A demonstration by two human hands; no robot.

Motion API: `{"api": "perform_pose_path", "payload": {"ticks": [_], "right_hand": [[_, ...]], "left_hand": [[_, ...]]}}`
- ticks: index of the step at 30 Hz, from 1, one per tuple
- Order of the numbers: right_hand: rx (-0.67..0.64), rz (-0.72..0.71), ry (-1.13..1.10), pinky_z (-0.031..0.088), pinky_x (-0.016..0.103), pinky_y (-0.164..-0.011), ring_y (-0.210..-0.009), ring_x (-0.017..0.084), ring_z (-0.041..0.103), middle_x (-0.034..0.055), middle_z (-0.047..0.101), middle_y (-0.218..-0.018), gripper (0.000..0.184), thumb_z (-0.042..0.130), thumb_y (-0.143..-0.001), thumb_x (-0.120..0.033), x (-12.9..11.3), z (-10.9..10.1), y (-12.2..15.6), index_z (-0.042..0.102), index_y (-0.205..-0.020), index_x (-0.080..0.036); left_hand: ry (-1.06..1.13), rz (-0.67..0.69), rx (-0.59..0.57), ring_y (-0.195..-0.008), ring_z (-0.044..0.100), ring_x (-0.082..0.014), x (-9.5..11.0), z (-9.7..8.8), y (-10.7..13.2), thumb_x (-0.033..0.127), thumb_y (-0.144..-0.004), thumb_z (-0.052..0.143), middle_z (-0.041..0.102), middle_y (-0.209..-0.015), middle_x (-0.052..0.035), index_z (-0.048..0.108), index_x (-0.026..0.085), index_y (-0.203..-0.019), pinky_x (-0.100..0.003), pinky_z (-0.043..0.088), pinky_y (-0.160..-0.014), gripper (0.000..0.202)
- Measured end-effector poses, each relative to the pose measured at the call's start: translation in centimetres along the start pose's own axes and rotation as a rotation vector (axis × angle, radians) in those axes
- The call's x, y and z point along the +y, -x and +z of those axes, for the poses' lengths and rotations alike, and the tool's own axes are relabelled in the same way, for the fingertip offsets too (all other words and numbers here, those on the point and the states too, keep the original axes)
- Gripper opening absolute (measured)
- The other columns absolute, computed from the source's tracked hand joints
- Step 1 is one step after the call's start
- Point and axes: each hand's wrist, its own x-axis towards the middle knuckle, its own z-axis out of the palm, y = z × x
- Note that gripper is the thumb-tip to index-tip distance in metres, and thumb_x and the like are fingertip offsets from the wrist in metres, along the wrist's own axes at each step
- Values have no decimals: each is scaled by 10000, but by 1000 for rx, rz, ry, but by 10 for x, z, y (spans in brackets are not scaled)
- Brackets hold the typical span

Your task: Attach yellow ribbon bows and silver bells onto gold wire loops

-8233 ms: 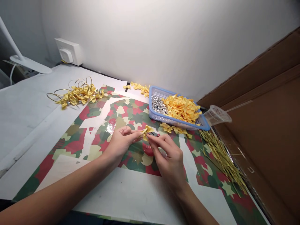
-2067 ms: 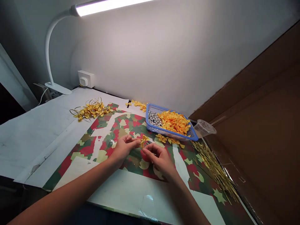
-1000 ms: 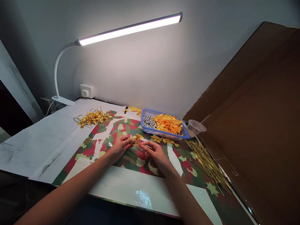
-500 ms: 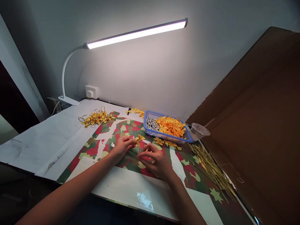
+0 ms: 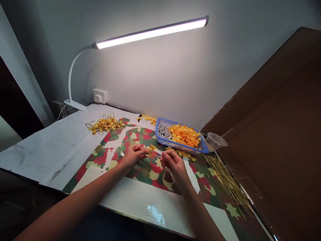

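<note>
My left hand point(image 5: 134, 155) is closed in a pinch on a small yellow ribbon bow point(image 5: 151, 149), held just above the patterned sheet. Facing it, my right hand point(image 5: 173, 161) has its fingers closed around a small pointed metal tool point(image 5: 158, 155), which looks like tweezers or fine scissors. The tool's tip points left, close to the bow; I cannot tell whether they touch. Behind the hands, a blue basket point(image 5: 181, 147) holds loose yellow bows point(image 5: 185, 135) and silver bells point(image 5: 164, 132).
Bows with gold ties point(image 5: 104, 124) lie piled at the left. Gold twist ties point(image 5: 227, 179) lie at the right, near a clear plastic tub point(image 5: 215, 140). A lamp point(image 5: 152, 32) hangs over the table. A cardboard panel point(image 5: 271, 110) stands along the right side.
My right hand has risen slightly and drawn its fingers together, and the pointed tool now shows at the bow. The thin tie hanging below the bow no longer shows there.
</note>
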Motion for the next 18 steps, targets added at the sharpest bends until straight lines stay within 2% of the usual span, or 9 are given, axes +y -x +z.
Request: {"api": "perform_pose_path", "payload": {"ticks": [3, 6, 9, 11, 14, 18], "right_hand": [[109, -11, 43, 384, 225, -460, -477, 102, 461, -28, 558, -623, 359, 629, -727, -525, 3, 0, -1, 552, -854, -198], [182, -116, 189, 438, 244, -558, -631, 139, 537, 12, 598, -742, 305, 592, -780, -484, 5, 1, 0, 600, -878, -195], [111, -261, 335, 457, 267, -630, -735, 160, 553, 45, 609, -880, 255, 568, -819, -434, 5, 3, 1, 646, -868, -196], [39, -315, 390, 450, 266, -625, -750, 163, 552, 49, 598, -898, 236, 575, -823, -412, 7, 4, 1, 668, -880, -203], [0, -306, 436, 418, 256, -577, -687, 148, 529, 33, 567, -833, 229, 585, -818, -414, 9, 5, 0, 690, -833, -211], [-9, -277, 399, 393, 258, -575, -673, 147, 511, 17, 544, -792, 208, 620, -786, -403, 10, 4, -1, 690, -739, -213]], "left_hand": [[-81, 37, 30, -520, 570, -106, 2, 0, 3, 304, -519, 778, 572, -567, 44, 289, 211, -550, -207, 444, -457, 499], [-159, 112, 26, -533, 561, -103, 3, 1, 8, 257, -558, 749, 592, -579, 49, 288, 213, -566, -212, 443, -488, 463], [-232, 185, -8, -574, 575, -107, 2, 4, 12, 212, -578, 721, 616, -600, 46, 289, 212, -573, -222, 453, -560, 433], [-274, 207, -45, -581, 586, -117, -1, 5, 15, 218, -596, 706, 624, -614, 39, 289, 213, -577, -224, 445, -550, 417], [-320, 216, -108, -566, 590, -127, -5, 6, 16, 252, -623, 690, 619, -615, 34, 285, 216, -581, -214, 414, -492, 408], [-342, 225, -161, -595, 593, -132, -8, 6, 15, 258, -636, 679, 581, -573, 49, 263, 220, -583, -212, 420, -506, 421]]}}
